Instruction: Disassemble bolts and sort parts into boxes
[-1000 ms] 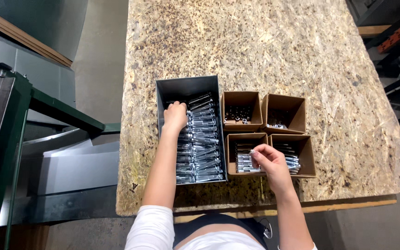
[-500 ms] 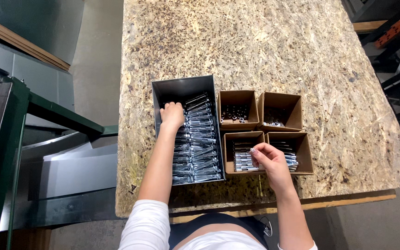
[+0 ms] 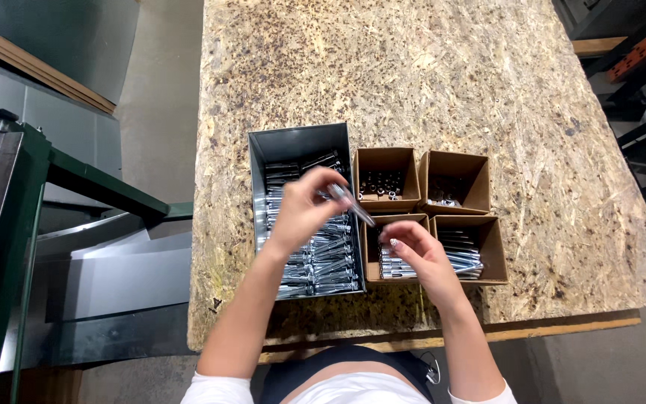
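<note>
over the grey metal bin of zinc-plated bolts, the left hand pinches one shiny steel bolt by its shank. right hand grasps a small part; which one, cannot tell. judged rigid, dense, slick; best held mid-shank.

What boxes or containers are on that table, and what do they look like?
Grey metal bin: left, tall rectangle, full of shiny bolts.
Far-left cardboard box: square, brown, small dark parts.
Far-right cardboard box: brown, nearly empty.
Near-left cardboard box: brown, silver pieces.
Near-right cardboard box: brown, silver pieces.
</note>
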